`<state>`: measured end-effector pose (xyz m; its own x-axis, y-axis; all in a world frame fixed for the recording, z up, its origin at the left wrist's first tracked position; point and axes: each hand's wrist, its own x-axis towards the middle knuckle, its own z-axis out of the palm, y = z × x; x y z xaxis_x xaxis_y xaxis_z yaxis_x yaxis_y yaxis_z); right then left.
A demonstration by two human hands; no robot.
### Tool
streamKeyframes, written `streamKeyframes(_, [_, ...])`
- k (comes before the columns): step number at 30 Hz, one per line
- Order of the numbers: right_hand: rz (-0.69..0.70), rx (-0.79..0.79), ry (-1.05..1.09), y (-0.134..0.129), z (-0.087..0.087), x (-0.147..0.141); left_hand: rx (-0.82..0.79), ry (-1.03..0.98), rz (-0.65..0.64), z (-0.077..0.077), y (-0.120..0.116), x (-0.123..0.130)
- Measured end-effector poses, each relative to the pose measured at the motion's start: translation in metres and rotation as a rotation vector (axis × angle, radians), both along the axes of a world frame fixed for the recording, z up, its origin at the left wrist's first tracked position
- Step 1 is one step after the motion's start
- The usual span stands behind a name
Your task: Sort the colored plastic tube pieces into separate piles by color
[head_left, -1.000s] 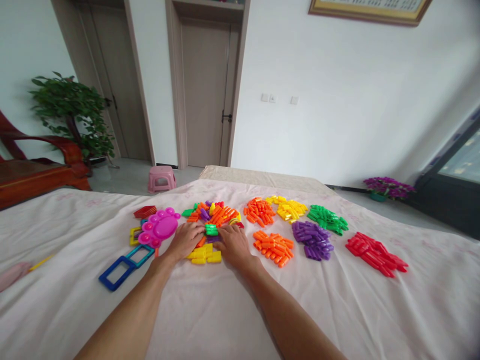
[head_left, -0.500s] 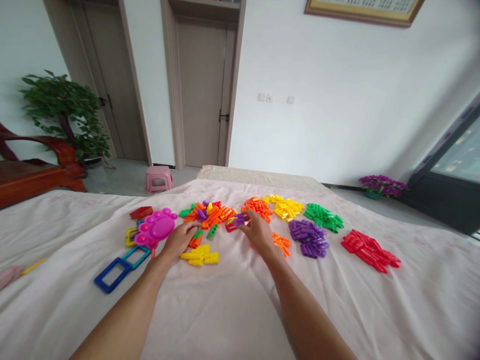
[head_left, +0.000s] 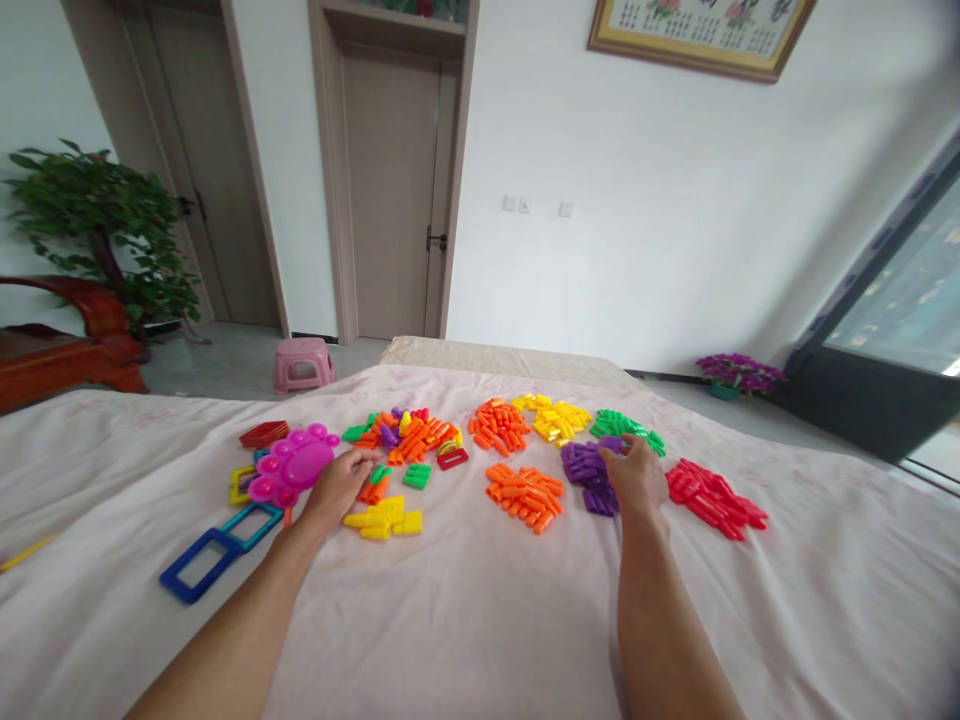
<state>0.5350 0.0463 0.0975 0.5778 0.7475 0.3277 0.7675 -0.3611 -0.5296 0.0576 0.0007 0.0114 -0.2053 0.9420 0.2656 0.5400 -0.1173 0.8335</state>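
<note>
My right hand [head_left: 637, 475] is at the purple pile [head_left: 589, 470], its fingers closed around a purple plastic piece [head_left: 611, 442] at the pile's far edge. My left hand [head_left: 341, 485] rests on the cloth with its fingers stretched out and nothing visible in them. Just right of it lie orange pieces [head_left: 373, 492] with green ones on top. Beyond its fingertips spreads a mixed pile [head_left: 420, 438] of orange, purple, yellow and red pieces. Small green pieces [head_left: 417, 476] and yellow pieces [head_left: 382, 520] lie nearby.
Sorted piles of orange [head_left: 525, 495], yellow [head_left: 559, 420], green [head_left: 606, 423] and red [head_left: 716, 497] pieces lie on the cloth [head_left: 480, 620]. A pink paw-shaped toy [head_left: 304, 465] and blue frame tiles [head_left: 199, 565] are left. A pink stool [head_left: 302, 365] stands beyond.
My right hand has moved right with purple from beside the mixed pile to the purple pile. My left hand stays near the orange and green pieces. The view has shifted slightly.
</note>
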Motion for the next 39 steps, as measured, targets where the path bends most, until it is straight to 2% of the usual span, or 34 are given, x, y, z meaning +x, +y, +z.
streamKeyframes(2, [-0.032, -0.044, -0.032, -0.001, -0.002, -0.001, -0.005, 0.002, 0.002, 0.0, 0.0, 0.0])
streamKeyframes(4, [-0.007, -0.049, -0.067, -0.001, -0.003, -0.009, -0.015, 0.009, 0.008, 0.001, -0.001, 0.001])
streamKeyframes(9, [0.05, 0.073, -0.174, 0.002, 0.007, -0.037, -0.008, 0.038, 0.003, 0.005, -0.002, 0.002])
streamKeyframes(11, [0.137, 0.148, -0.176, 0.003, 0.012, -0.049, 0.0, 0.036, 0.0, 0.006, -0.002, 0.002])
streamKeyframes(14, [0.364, 0.249, -0.105, 0.004, 0.015, -0.078, -0.001, 0.028, 0.0, 0.003, 0.0, 0.0])
streamKeyframes(17, [0.679, 0.274, -0.014, -0.002, 0.008, -0.127, -0.02, 0.031, -0.008, -0.001, 0.002, -0.001])
streamKeyframes(21, [1.067, 0.165, -0.022, -0.026, -0.01, -0.194, -0.034, 0.051, -0.017, -0.001, 0.002, -0.002])
streamKeyframes(24, [1.256, 0.083, -0.079, -0.043, -0.022, -0.226, -0.022, 0.052, -0.03, 0.0, 0.001, -0.001])
streamKeyframes(26, [1.277, 0.026, -0.125, -0.047, -0.028, -0.237, -0.016, 0.055, -0.033, -0.001, 0.002, -0.001])
streamKeyframes(31, [1.181, -0.093, -0.273, -0.045, -0.034, -0.249, -0.016, 0.064, -0.035, -0.004, 0.004, -0.004])
streamKeyframes(39, [1.095, -0.156, -0.437, -0.049, -0.028, -0.246, -0.024, 0.075, -0.021, 0.0, 0.002, -0.002])
